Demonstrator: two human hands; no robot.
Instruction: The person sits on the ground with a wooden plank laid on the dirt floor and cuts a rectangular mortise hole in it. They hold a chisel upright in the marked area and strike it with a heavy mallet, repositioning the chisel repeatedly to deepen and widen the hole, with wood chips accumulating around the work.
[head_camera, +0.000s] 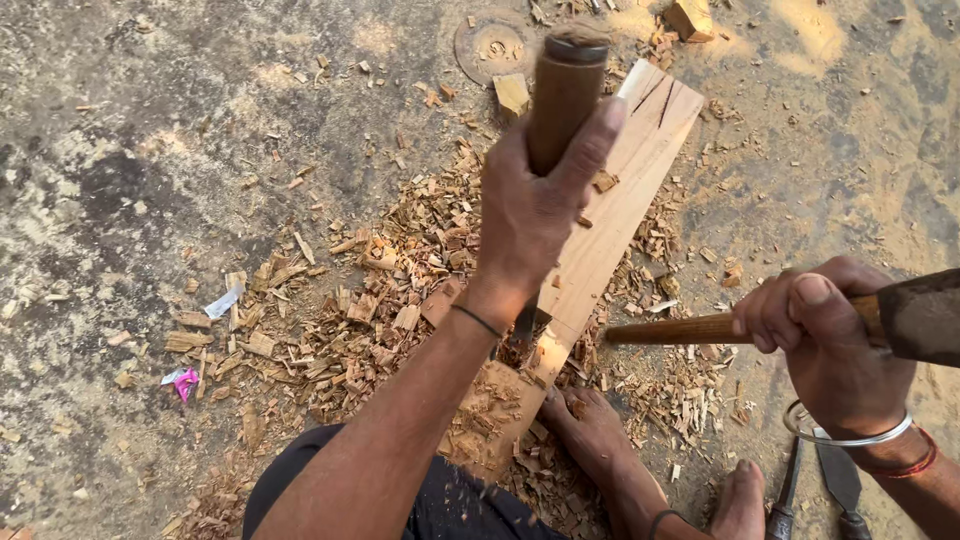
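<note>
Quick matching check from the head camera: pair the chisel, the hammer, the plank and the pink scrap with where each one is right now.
Things:
1. chisel
2. hammer
3. plank
4. pink scrap

Places:
A. lying on the ground among wood chips, far left
B. gripped by the left hand, blade on the wood
C. held in the right hand, head at the right edge
D. flat on the ground, near end pinned by a foot

Pairs: 1-B, 2-C, 3-D, 4-A
</note>
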